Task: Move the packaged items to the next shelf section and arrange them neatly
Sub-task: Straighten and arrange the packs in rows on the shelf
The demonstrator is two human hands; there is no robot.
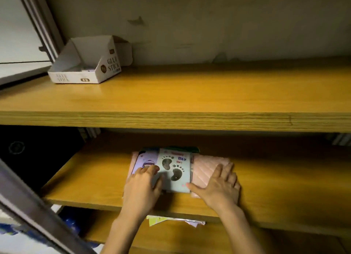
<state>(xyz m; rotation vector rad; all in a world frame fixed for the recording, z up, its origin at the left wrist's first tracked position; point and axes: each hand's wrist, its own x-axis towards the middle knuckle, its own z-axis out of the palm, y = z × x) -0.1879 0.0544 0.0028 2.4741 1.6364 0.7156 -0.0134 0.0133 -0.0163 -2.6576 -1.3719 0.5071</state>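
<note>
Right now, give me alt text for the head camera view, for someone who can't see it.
Two bare hands, the left hand and the right hand, press flat on a stack of packaged items lying on the middle wooden shelf. On the upper shelf, a white glue stick box sits at the far left.

Dim light; wooden shelves [190, 120], stained beige wall [209, 25], window frame [38, 25] left.

White carton [89, 63] reads "GLUE STICK"; footprint card [173, 170] reads "DAY".
</note>
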